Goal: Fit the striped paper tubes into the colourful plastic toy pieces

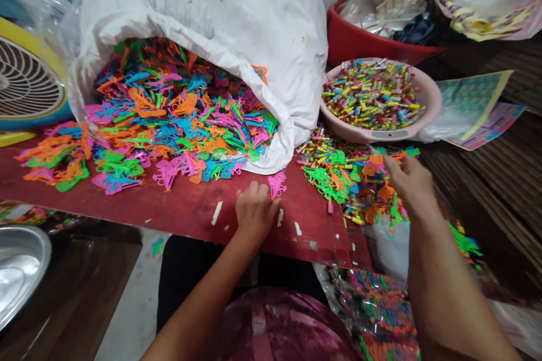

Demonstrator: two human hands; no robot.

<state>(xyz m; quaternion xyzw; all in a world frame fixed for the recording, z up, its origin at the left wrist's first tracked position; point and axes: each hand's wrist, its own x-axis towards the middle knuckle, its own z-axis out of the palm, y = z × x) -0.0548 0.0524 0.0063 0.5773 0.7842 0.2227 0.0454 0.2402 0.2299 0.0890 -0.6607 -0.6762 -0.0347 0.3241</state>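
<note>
My left hand (254, 210) rests low over the red tabletop (182, 211), fingers curled together and pointing down. Beside its thumb and fingertips lies a pink plastic toy gun piece (277, 184). Whatever may be under those fingers is hidden. My right hand (411, 181) is at the right-hand pile, fingers bent and slightly blurred, close to an orange plastic piece (372, 166); its grip is partly hidden. Green pieces (328, 183) and small yellow-capped tubes (322, 146) lie mixed in that pile. A big white sack (271, 67) spills many coloured toy gun pieces (182, 118) onto the table.
A pink basin (432, 102) full of small coloured tubes stands behind the right pile, before a red tub (351, 39). Printed cards (478, 107) lie at right. A yellow fan (31, 79) and metal bowl (40, 254) are at left. Filled plastic bags (376, 304) sit below.
</note>
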